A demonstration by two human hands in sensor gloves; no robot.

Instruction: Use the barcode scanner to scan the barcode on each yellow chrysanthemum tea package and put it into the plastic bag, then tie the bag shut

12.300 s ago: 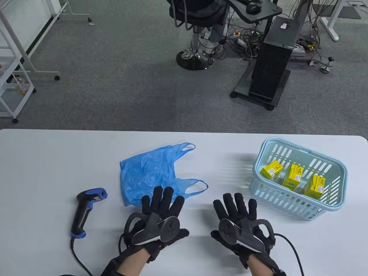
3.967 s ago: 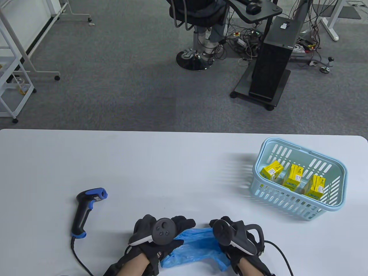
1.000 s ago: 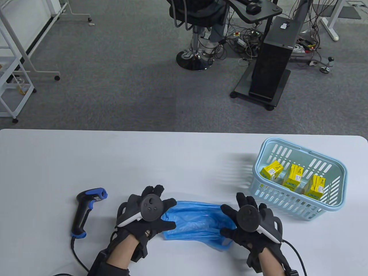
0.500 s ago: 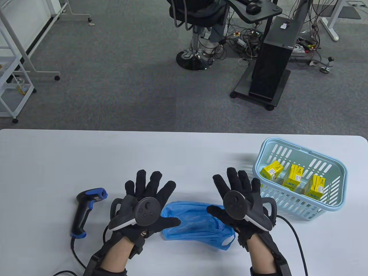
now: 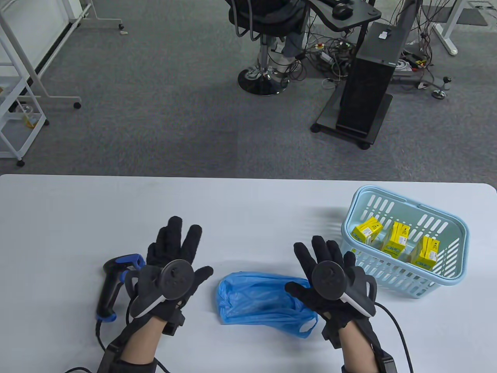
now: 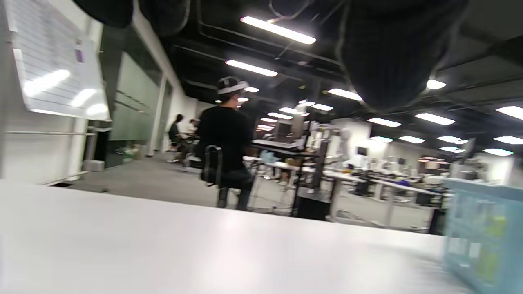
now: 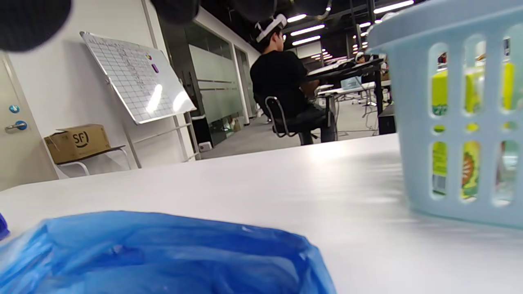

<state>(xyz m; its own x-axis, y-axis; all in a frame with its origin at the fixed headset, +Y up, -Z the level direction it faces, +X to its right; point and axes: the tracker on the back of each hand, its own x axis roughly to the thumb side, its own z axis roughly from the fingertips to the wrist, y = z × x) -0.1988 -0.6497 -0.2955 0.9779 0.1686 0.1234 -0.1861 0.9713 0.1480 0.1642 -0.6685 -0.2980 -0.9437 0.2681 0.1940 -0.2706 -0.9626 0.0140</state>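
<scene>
Neither hand has hold of anything: the left hand (image 5: 171,264), in its black sensor glove, is raised over the white table (image 5: 248,202) with fingers straight and spread, and the right hand (image 5: 330,279) is likewise held flat with fingers extended and apart. Between the two hands lies the crumpled blue plastic bag (image 5: 264,301) on the tabletop, its mouth turned toward the far side and one loop handle trailing out at the near right; the right thumb sits at or over the bag's right edge, though whether it touches the plastic I cannot tell. The left hand is clear of the bag. Just to the left of the left hand, partly tucked behind it, lies the black handheld barcode scanner with blue trim (image 5: 114,283), its cable running off toward the near edge. Just beyond the right hand's fingertips stands the pale blue slotted plastic basket (image 5: 404,272), and inside it are three yellow chrysanthemum tea packages (image 5: 396,237), standing side by side. From the right wrist view the bag (image 7: 163,253) fills the near foreground and the basket (image 7: 449,102) rises close on the right, yellow showing through its slots. The left wrist view is blurred, with glove tips at the top edge.
</scene>
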